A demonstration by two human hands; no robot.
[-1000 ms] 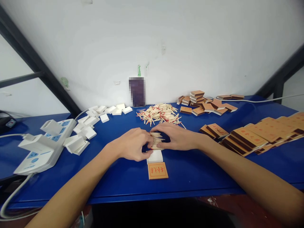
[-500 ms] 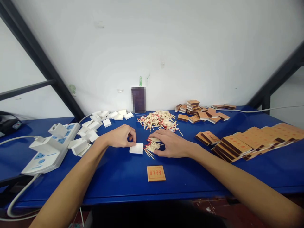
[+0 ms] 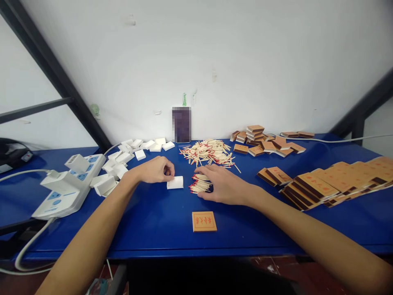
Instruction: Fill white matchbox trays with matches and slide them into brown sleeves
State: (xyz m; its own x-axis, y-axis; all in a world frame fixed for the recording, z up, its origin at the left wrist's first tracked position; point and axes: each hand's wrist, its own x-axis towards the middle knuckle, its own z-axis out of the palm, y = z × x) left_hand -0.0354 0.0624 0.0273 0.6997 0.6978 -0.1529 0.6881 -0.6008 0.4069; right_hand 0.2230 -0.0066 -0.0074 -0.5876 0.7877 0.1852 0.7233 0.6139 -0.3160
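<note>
With thumb and fingertips pinched together, my left hand (image 3: 158, 170) holds the far left edge of a small white inner matchbox tray (image 3: 175, 183) on the blue table. My right hand (image 3: 222, 183) curves around a small bunch of matches (image 3: 200, 183), thumb on the near side and fingers on the far side. The red heads of the bunch point left, towards the tray, and a gap separates the two. Nearer to me an orange matchbox sleeve (image 3: 204, 221) with red characters lies flat; whether a tray is inside cannot be seen.
Behind my hands lies a loose heap of matches (image 3: 208, 151). White trays (image 3: 118, 164) are piled at left beside a power strip (image 3: 72, 192) with plugs and cables. Orange matchboxes (image 3: 264, 143) are heaped at back right, and overlapping rows of matchboxes (image 3: 319, 184) lie at right.
The matches under my right hand have drawn together into a tighter, more even bunch. My left hand still holds the white tray, which looks slightly tilted now. The view has shifted a little.
</note>
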